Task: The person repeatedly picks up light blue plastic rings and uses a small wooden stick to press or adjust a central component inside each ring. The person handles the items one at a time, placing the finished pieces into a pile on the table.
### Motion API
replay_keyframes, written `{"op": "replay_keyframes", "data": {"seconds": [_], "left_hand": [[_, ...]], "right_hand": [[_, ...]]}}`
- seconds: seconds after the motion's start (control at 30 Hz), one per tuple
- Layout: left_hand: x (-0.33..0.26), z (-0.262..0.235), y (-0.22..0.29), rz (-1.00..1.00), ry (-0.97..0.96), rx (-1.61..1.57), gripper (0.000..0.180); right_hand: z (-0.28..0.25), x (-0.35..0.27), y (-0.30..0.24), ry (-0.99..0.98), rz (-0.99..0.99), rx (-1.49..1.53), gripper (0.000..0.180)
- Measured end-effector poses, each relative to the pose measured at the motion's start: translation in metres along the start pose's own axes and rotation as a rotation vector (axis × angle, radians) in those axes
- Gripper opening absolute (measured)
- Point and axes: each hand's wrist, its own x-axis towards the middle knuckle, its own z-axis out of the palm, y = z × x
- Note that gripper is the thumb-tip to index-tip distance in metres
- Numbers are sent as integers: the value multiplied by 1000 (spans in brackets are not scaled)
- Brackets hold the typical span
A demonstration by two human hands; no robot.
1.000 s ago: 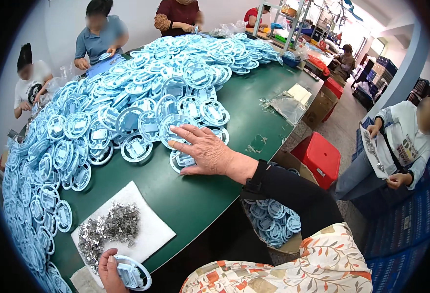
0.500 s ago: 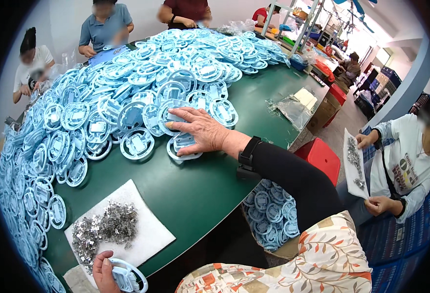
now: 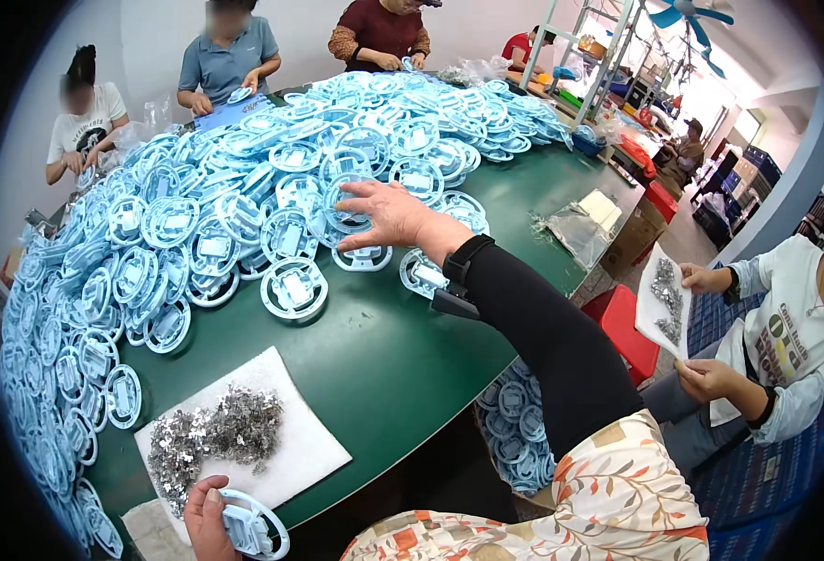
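My left hand [image 3: 208, 524], at the lower left, grips a light blue plastic ring part [image 3: 253, 525] with a moulded plate across its middle. Beside it, a white foam sheet [image 3: 309, 449] bears a heap of small silvery metal pieces [image 3: 244, 425]. My right hand [image 3: 398, 220] reaches across the green table, fingers spread over the near edge of a large pile of the same blue parts [image 3: 216, 192]. Nothing shows in its grasp, and whether the fingertips touch the pile is hard to tell. One loose blue part [image 3: 421, 273] lies under my right wrist.
A box of blue parts [image 3: 515, 421] stands below the table edge, near a red stool [image 3: 622, 327]. Clear plastic bags [image 3: 576, 229] lie at the table's right. A person on the right holds a white sheet [image 3: 660, 299] with metal pieces. Several co-workers sit behind the pile.
My right hand has shifted slightly farther over the pile. The blue part that was beneath it now lies to the right, by the wrist. My left hand still holds its part.
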Motion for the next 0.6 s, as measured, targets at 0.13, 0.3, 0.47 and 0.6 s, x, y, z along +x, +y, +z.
{"op": "replay_keyframes", "data": {"seconds": [0.13, 0.3, 0.47, 0.6], "left_hand": [[10, -11, -34, 11, -14, -237, 27], [10, -9, -44, 67, -20, -351, 27], [15, -12, -55, 99, -5, -348, 26], [19, -2, -47, 101, -61, -353, 25]], "right_hand": [[-20, -21, -17, 25, 39, 88, 58], [-34, -100, -65, 186, 155, 102, 32], [-12, -173, -87, 114, 562, -108, 38], [20, -169, -39, 81, 644, -66, 45]]}}
